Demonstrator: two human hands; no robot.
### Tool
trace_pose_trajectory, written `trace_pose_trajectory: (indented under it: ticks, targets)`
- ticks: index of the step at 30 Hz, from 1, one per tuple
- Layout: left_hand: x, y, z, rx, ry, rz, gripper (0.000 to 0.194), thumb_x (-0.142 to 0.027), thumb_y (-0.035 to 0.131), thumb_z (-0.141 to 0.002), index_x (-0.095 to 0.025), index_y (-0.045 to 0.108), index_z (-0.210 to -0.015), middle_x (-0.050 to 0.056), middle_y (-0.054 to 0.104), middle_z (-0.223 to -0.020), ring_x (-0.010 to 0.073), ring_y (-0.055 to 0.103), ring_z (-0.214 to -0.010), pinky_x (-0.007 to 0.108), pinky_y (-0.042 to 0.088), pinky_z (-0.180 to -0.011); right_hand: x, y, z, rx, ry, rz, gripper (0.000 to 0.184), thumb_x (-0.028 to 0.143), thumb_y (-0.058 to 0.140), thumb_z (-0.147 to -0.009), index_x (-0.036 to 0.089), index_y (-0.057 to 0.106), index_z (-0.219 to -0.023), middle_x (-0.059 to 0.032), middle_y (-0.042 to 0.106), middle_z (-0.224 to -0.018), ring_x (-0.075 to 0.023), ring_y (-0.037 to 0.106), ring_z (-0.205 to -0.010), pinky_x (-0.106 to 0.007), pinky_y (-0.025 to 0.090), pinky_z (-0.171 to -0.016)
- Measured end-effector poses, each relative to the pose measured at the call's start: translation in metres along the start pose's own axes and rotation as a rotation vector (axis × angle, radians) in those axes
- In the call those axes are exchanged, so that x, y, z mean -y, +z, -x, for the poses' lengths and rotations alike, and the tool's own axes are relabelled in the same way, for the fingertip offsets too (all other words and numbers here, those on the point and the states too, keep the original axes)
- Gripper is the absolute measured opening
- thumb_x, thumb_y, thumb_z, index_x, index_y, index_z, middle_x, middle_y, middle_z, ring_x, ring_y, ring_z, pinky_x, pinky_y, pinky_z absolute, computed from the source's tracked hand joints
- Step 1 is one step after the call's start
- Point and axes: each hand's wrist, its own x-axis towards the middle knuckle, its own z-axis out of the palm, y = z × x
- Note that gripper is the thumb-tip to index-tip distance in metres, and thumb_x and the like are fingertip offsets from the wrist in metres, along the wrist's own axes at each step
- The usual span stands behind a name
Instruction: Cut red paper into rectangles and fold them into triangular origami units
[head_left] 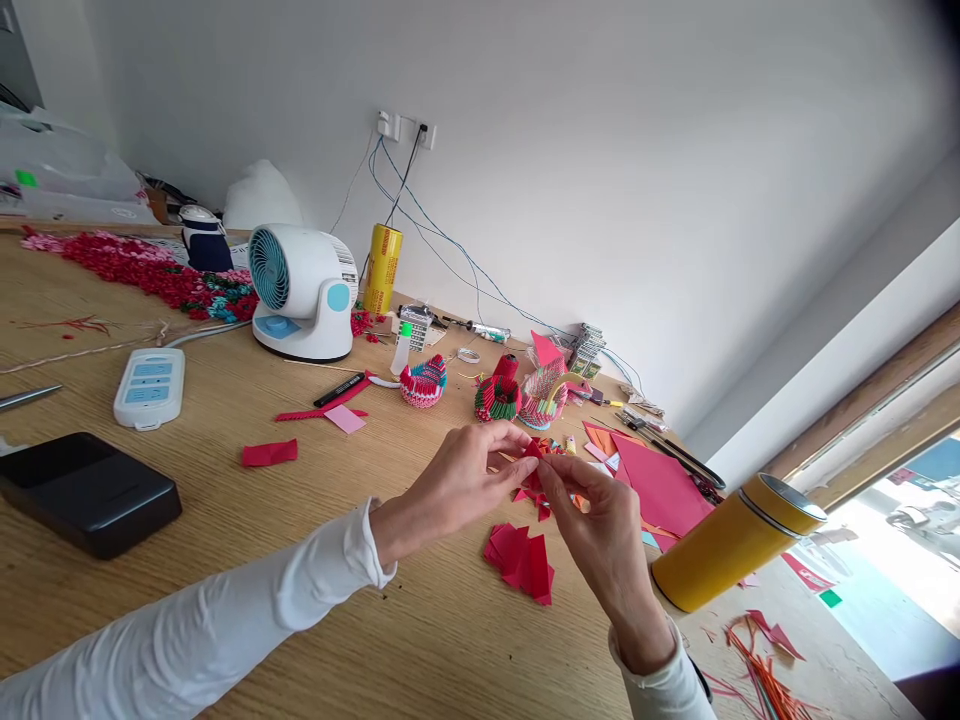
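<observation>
My left hand [465,480] and my right hand [592,525] meet above the wooden table [300,560]. Both pinch the same small folded red paper piece [534,455] between thumb and fingertips. Just below the hands lies a stack of red paper rectangles [521,562], and a few small folded red bits [536,500] sit under the fingers. White sleeves cover both arms.
A yellow metal flask [731,545] stands right of my hands, with pink paper sheets [660,485] behind it. Folded paper models [497,395] sit further back. A white desk fan [300,290], a remote [148,385], a black box [86,490] and red paper scraps [270,453] lie left.
</observation>
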Motion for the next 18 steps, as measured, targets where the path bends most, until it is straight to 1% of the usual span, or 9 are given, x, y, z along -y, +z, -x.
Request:
trace_pose_trajectory:
  ticks: [4,8,13,18]
  targets:
    - [0.0011,0.0001,-0.001,0.013,-0.008,0.011,0.019,-0.025,0.061,-0.084,-0.014,0.063,-0.099,0.012,0.073,-0.1,0.0229,0.072,-0.085,0.036,0.058,-0.077,0.0005,-0.0005,-0.0003,0.021,-0.009,0.0,0.018,0.027,0.058,-0.089,0.02,0.074,-0.087,-0.0041,0.077,-0.078,-0.0199,0.072,-0.069,-0.026,0.055,-0.061]
    - [0.0025,0.0001,-0.0014,0.021,-0.025,0.019,0.018,-0.024,0.06,-0.084,-0.015,0.063,-0.099,0.011,0.073,-0.099,0.0222,0.072,-0.085,0.035,0.058,-0.076,0.0013,-0.0005,-0.0005,0.012,-0.022,0.02,0.018,0.026,0.058,-0.088,0.02,0.074,-0.084,-0.0034,0.077,-0.076,-0.0194,0.072,-0.068,-0.025,0.055,-0.061]
    - [0.0012,-0.0014,-0.0005,0.047,-0.041,0.055,0.018,-0.023,0.06,-0.085,-0.015,0.062,-0.101,0.009,0.073,-0.094,0.0217,0.071,-0.089,0.033,0.058,-0.078,0.0015,-0.0011,-0.0004,-0.001,-0.012,0.039,0.017,0.025,0.058,-0.089,0.02,0.074,-0.086,-0.0034,0.077,-0.078,-0.0199,0.073,-0.07,-0.025,0.055,-0.062]
    - [0.0005,-0.0032,-0.0016,0.079,-0.077,0.115,0.02,-0.023,0.06,-0.086,-0.012,0.063,-0.103,0.012,0.073,-0.098,0.0233,0.071,-0.09,0.037,0.058,-0.08,0.002,-0.0012,-0.001,-0.019,-0.002,0.052,0.016,0.023,0.058,-0.087,0.019,0.073,-0.083,-0.0032,0.077,-0.076,-0.0186,0.072,-0.067,-0.024,0.055,-0.06]
